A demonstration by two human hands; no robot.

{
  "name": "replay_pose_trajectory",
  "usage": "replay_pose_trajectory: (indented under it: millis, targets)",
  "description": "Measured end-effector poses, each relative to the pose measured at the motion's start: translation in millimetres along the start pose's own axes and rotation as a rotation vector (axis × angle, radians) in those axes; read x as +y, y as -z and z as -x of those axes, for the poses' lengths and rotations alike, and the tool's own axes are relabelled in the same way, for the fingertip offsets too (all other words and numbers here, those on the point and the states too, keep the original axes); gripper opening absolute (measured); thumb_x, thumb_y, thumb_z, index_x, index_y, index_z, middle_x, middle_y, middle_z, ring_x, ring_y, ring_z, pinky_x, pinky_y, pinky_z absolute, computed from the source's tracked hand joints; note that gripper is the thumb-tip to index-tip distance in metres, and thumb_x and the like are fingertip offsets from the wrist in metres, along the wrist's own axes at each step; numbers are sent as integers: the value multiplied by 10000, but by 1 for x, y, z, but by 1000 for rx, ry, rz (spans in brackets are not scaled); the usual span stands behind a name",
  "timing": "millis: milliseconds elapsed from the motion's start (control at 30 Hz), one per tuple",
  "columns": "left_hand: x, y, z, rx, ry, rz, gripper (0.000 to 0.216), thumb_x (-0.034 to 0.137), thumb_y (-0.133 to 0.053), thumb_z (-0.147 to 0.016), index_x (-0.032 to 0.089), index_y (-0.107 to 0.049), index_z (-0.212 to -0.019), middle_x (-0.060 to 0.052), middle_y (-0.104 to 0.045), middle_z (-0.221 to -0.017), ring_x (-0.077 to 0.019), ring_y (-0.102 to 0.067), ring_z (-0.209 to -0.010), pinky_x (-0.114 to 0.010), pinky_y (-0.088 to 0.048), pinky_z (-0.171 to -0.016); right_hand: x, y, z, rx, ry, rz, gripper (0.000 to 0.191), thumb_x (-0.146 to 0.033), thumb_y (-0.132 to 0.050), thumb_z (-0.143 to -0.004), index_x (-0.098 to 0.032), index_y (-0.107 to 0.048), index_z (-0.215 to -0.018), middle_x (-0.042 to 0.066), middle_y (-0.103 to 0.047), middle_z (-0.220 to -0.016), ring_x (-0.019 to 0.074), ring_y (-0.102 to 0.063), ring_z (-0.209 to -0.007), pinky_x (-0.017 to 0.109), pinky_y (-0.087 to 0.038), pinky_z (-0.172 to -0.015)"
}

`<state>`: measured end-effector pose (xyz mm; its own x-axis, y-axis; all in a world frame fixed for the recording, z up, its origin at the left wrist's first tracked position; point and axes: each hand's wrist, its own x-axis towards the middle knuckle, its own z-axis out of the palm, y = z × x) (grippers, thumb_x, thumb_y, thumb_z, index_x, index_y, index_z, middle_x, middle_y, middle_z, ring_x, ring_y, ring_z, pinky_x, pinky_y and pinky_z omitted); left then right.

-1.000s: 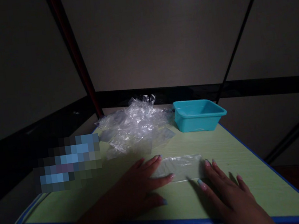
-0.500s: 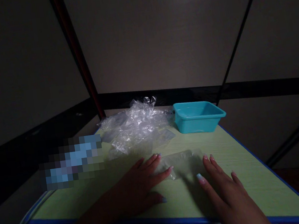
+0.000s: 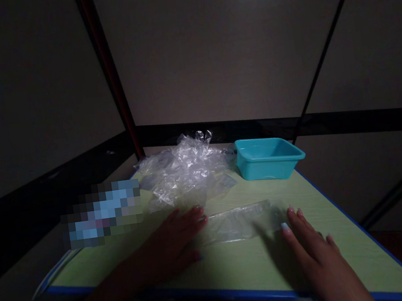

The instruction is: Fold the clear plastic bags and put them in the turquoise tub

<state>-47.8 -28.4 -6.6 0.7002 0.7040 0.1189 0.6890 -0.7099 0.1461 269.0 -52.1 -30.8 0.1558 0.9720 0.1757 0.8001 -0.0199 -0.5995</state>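
A clear plastic bag [image 3: 238,223] lies flat on the green table [image 3: 238,264] between my hands. My left hand [image 3: 172,243] rests palm down with fingers stretched out, its fingertips at the bag's left end. My right hand [image 3: 315,249] also lies flat and open, fingertips touching the bag's right end. Neither hand grips anything.
A heap of crumpled clear plastic bags [image 3: 185,172] sits at the table's far left. A turquoise plastic tub [image 3: 266,157] stands at the far right corner. A blurred patch [image 3: 101,214] covers the left edge. A red pole [image 3: 109,73] rises behind the table.
Both hands have slid apart along the bag, the left hand to the left and the right hand to the right, and the bag now lies stretched longer and flatter.
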Motion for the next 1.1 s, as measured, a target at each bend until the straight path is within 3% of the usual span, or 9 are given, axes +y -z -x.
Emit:
replay_pose_trajectory:
  millis: [133, 333, 767, 933, 1100]
  targets:
    - [3, 1, 8, -59, -31, 72, 594, 436, -387, -958, 278, -119, -1464, -34, -229, -1504, -228, -244, -1365, -448, -129, -1129, -1, 3, 0, 99, -31, -22, 708, -588, -288, -818, -160, -407, -1369, 131, -344, -1436, 331, -269, -1341, 657, -10, -1042]
    - [5, 0, 8, -50, -38, 102, 584, 437, -399, -953, 289, -150, -1460, -25, -240, -1499, -225, -259, -1360, -436, -160, -1124, -11, 2, 1, 190, 26, -104, 737, -647, -285, -814, -192, -381, -1386, 122, -334, -1444, 339, -272, -1336, 664, -12, -1037]
    - [10, 2, 7, -32, -16, 189, 595, 491, -426, -927, 270, -230, -1442, -37, -273, -1489, -241, -254, -1361, -453, -175, -1112, -51, 4, 15, 191, 374, -102, 540, -386, -316, -940, -332, -158, -1453, 36, -216, -1508, 300, -178, -1372, 684, -88, -1034]
    - [9, 3, 7, -23, -23, 204, 636, 521, -452, -904, 253, -240, -1441, -49, -273, -1488, -244, -249, -1362, -448, -173, -1115, -77, 2, 22, 160, 468, -51, 549, -296, -272, -948, -312, -88, -1465, 40, -185, -1516, 293, -144, -1380, 689, -84, -1032]
    - [9, 2, 7, 4, -38, 182, 640, 500, -478, -893, 233, -260, -1432, -68, -303, -1476, -252, -267, -1355, -460, -186, -1110, -102, -19, 22, 74, 585, 109, 638, -261, -309, -915, -255, 2, -1473, 76, -209, -1504, 325, -139, -1376, 740, -100, -989]
